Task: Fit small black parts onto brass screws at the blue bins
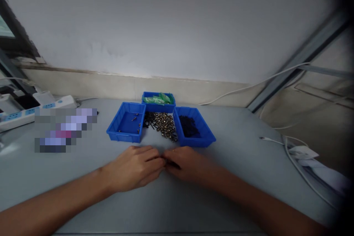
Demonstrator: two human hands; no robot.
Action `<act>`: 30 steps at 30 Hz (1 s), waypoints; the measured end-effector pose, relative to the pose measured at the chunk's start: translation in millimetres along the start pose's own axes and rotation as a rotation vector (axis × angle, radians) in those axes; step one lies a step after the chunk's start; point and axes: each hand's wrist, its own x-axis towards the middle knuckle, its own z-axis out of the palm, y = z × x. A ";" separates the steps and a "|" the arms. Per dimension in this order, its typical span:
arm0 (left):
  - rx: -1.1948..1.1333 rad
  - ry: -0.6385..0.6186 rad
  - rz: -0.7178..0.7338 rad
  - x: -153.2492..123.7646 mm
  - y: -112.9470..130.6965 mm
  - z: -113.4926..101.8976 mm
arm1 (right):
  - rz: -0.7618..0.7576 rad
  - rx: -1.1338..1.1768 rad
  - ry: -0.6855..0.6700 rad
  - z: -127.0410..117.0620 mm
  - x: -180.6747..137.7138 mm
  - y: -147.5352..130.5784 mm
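My left hand [138, 166] and my right hand [186, 162] meet fingertip to fingertip over the front of the table. Both have their fingers curled and pinched together; whatever lies between them is too small or hidden to make out. Just beyond them is a loose pile of brass-coloured metal pieces [165, 123], with black screw-like pieces [150, 119] at its left side. The left blue tray [125, 137] has a few small brass-coloured pieces in it. Inside the right blue tray [204, 138] lies a heap of small black pieces [188, 126].
A third blue tray [158, 107] with green plastic bags [159, 99] stands behind the pile, near the wall. At left are a white power strip [62, 102] and a pixelated object [66, 129]. White cables [290, 155] lie along the right edge by a metal post.
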 end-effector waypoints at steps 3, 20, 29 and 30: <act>0.002 0.008 -0.034 0.4 -3.7 -1.8 | 0.028 -0.011 0.000 -1.9 -0.4 2.1; -0.092 -0.064 -0.151 1.3 -10.1 -1.7 | 0.098 0.248 0.087 -13.2 -1.6 -1.3; -0.034 -0.078 -0.198 3.0 -8.7 -3.2 | 0.064 0.124 0.123 -11.2 -0.7 3.3; -0.023 -0.084 -0.202 2.9 -8.7 -3.1 | 0.061 0.126 0.127 -11.0 -1.0 3.3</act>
